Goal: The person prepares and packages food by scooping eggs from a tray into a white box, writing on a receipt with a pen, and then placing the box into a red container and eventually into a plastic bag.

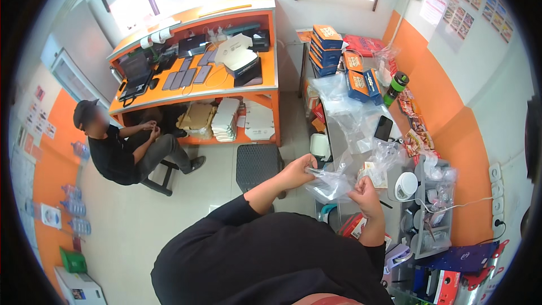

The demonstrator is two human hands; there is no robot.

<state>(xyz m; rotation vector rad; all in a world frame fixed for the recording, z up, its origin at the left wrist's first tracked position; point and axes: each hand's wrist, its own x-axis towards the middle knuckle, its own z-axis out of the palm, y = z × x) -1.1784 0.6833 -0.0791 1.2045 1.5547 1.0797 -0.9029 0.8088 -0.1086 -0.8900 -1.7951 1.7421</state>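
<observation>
Between my two hands a clear plastic bag [330, 184] is stretched out in front of my body. My left hand [300, 171] pinches its left edge, and my right hand [365, 197] grips the right side. Behind the bag runs a work table [338, 152], where more clear plastic bags [351, 110] lie in a loose layer. Just past my right hand sit a crumpled clear bag [387, 152] and a printed packet [374, 174]. A round white kitchen scale [405, 186] stands to the right.
A grey divided organizer [434, 207] lines the wall side. Folded boxes [326, 51], a black phone [383, 128] and a green-black tumbler [396, 88] are farther along the table. A black stool [259, 167] stands at left. A seated person [123, 144] is near the orange desk [250, 78].
</observation>
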